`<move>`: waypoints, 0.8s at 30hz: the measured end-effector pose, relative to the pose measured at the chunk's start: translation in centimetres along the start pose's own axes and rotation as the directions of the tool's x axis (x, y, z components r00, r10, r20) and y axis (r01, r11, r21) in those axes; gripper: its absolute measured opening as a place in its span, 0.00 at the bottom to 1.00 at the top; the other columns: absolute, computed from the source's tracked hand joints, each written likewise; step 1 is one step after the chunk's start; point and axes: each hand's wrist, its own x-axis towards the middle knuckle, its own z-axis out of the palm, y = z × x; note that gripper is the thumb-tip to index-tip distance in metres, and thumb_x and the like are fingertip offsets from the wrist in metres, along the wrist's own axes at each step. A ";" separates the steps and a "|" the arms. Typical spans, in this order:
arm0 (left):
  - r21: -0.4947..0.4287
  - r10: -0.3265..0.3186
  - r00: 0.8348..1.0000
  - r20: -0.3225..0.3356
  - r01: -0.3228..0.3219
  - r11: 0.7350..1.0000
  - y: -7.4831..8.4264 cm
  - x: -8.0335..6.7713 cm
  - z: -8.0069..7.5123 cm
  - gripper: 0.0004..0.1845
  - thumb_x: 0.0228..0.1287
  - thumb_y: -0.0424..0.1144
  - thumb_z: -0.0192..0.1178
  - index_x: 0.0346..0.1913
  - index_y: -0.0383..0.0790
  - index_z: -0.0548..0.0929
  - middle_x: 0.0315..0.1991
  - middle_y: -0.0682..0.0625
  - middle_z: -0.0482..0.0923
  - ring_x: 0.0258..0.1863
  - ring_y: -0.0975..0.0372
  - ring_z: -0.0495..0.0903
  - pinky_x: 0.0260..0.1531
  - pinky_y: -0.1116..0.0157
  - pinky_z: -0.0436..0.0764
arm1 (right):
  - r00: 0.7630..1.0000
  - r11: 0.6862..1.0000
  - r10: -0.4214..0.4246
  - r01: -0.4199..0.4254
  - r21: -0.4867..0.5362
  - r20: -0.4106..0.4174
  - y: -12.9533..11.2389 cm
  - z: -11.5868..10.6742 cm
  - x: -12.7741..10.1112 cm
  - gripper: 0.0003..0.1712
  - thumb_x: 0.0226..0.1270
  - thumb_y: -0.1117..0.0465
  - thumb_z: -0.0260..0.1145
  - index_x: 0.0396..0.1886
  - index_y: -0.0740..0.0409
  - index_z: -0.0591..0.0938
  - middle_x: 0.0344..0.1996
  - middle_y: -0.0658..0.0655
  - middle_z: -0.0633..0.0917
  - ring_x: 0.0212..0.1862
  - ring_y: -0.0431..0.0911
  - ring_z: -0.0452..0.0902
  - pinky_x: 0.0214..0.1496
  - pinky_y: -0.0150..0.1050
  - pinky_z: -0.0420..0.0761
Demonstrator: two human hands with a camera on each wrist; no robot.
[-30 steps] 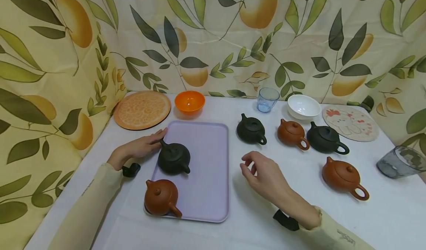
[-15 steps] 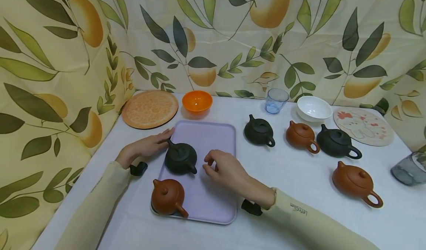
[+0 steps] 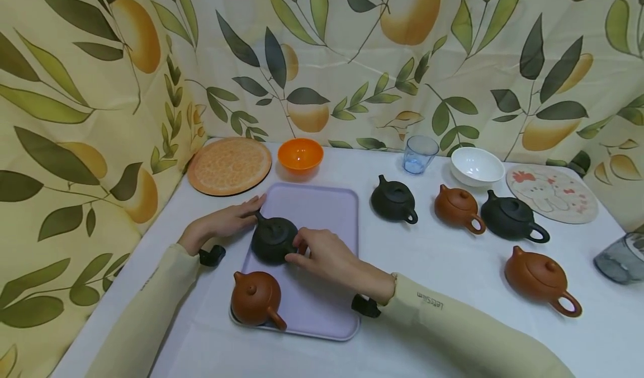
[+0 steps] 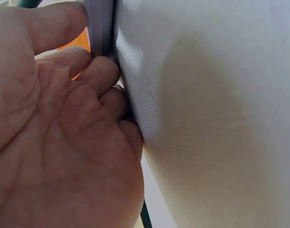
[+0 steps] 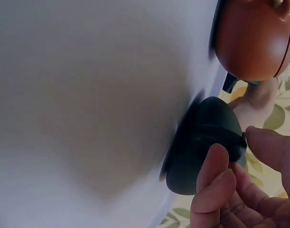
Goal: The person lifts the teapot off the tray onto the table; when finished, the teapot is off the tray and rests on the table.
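A black teapot [image 3: 271, 238] sits on the lilac tray [image 3: 322, 305], its spout pointing to the tray's left edge. My right hand [image 3: 324, 255] reaches across the tray and holds this teapot's handle between thumb and fingers; the right wrist view shows the thumb [image 5: 266, 142] at one side of the handle and fingers [image 5: 213, 183] at the other. My left hand [image 3: 226, 221] rests with its fingers extended at the tray's left edge, close to the spout. A brown teapot [image 3: 255, 297] stands at the tray's near left corner.
To the right stand two black teapots [image 3: 394, 200] and two brown teapots [image 3: 535, 274]. Along the back are a round orange mat [image 3: 228, 165], an orange bowl [image 3: 300, 157], a blue glass [image 3: 420, 154], a white bowl [image 3: 477, 166] and a patterned mat [image 3: 553, 193]. A grey glass [image 3: 621, 260] is far right.
My right hand has moved left from the bare cloth, over the tray, to the black teapot's handle. My left hand stays at the tray's edge. The view has shifted slightly.
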 end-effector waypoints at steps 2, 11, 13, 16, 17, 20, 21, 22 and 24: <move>-0.004 0.008 1.000 0.000 -0.008 1.000 0.0 0.0 0.1 0.32 0.77 0.43 0.43 0.78 0.51 0.44 0.79 0.44 0.35 0.78 0.47 0.37 0.73 0.42 0.40 | 1.000 1.000 -0.002 0.002 -0.007 0.008 -0.1 0.0 0.2 0.11 0.63 0.58 0.70 0.37 0.60 0.81 0.28 0.53 0.86 0.28 0.41 0.78 0.30 0.30 0.77; 0.006 0.014 1.000 -0.007 -0.014 1.000 -0.1 0.1 0.0 0.32 0.78 0.45 0.42 0.78 0.51 0.44 0.79 0.43 0.36 0.78 0.46 0.37 0.74 0.43 0.41 | 0.998 0.998 0.013 -0.016 -0.059 -0.054 -0.1 -0.1 0.4 0.10 0.63 0.67 0.67 0.42 0.68 0.83 0.32 0.59 0.88 0.33 0.48 0.83 0.36 0.39 0.82; 0.005 0.009 1.000 -0.007 -0.009 1.000 0.0 0.1 0.0 0.32 0.78 0.47 0.42 0.78 0.51 0.44 0.79 0.43 0.36 0.78 0.46 0.37 0.74 0.43 0.41 | 0.997 0.998 0.034 -0.037 -0.048 -0.069 0.1 -0.2 0.4 0.10 0.63 0.68 0.66 0.42 0.69 0.83 0.32 0.59 0.88 0.33 0.48 0.83 0.36 0.40 0.83; 0.000 -0.007 1.000 -0.002 0.007 1.000 0.1 0.1 0.0 0.33 0.77 0.49 0.43 0.78 0.52 0.44 0.79 0.44 0.36 0.78 0.46 0.37 0.74 0.43 0.40 | 0.994 0.997 0.080 -0.081 -0.010 -0.079 0.5 -0.3 0.3 0.09 0.62 0.68 0.66 0.41 0.68 0.84 0.31 0.59 0.88 0.31 0.46 0.82 0.34 0.37 0.81; -0.001 -0.014 1.000 -0.001 0.014 1.000 0.1 0.1 0.0 0.34 0.77 0.49 0.44 0.78 0.52 0.43 0.79 0.44 0.35 0.78 0.47 0.37 0.74 0.43 0.40 | 0.992 0.995 0.097 -0.097 0.003 -0.081 0.6 -0.4 0.2 0.08 0.62 0.67 0.67 0.40 0.67 0.83 0.31 0.58 0.88 0.30 0.45 0.80 0.33 0.35 0.80; -0.002 -0.034 0.999 0.006 0.034 0.999 0.2 0.0 0.0 0.34 0.77 0.50 0.44 0.78 0.53 0.43 0.80 0.45 0.35 0.78 0.47 0.36 0.74 0.43 0.40 | 0.988 0.991 0.131 -0.129 0.030 -0.079 1.0 -0.5 0.1 0.07 0.63 0.65 0.68 0.37 0.65 0.82 0.27 0.56 0.86 0.26 0.41 0.75 0.28 0.31 0.74; -0.005 -0.040 0.999 0.007 0.040 0.999 0.2 0.0 0.0 0.35 0.77 0.50 0.45 0.78 0.54 0.43 0.80 0.46 0.35 0.78 0.48 0.36 0.74 0.43 0.40 | 0.988 0.991 0.133 -0.130 0.032 -0.079 1.1 -0.5 0.0 0.07 0.63 0.64 0.69 0.36 0.65 0.82 0.26 0.55 0.85 0.25 0.41 0.74 0.27 0.30 0.72; -0.005 -0.042 0.999 0.008 0.042 0.999 0.2 -0.1 -0.1 0.35 0.77 0.50 0.45 0.78 0.53 0.43 0.80 0.46 0.35 0.78 0.48 0.36 0.74 0.43 0.40 | 0.988 0.991 0.132 -0.129 0.032 -0.082 1.2 -0.5 -0.1 0.07 0.63 0.63 0.69 0.35 0.64 0.81 0.25 0.54 0.85 0.25 0.40 0.72 0.26 0.30 0.71; -0.007 -0.041 0.999 0.010 0.041 0.999 0.3 -0.2 -0.1 0.35 0.76 0.51 0.45 0.78 0.53 0.43 0.80 0.45 0.35 0.78 0.47 0.36 0.73 0.42 0.39 | 0.989 0.993 0.121 -0.119 0.028 -0.086 1.4 -0.6 -0.2 0.07 0.63 0.63 0.69 0.33 0.63 0.81 0.24 0.53 0.84 0.24 0.40 0.71 0.25 0.30 0.69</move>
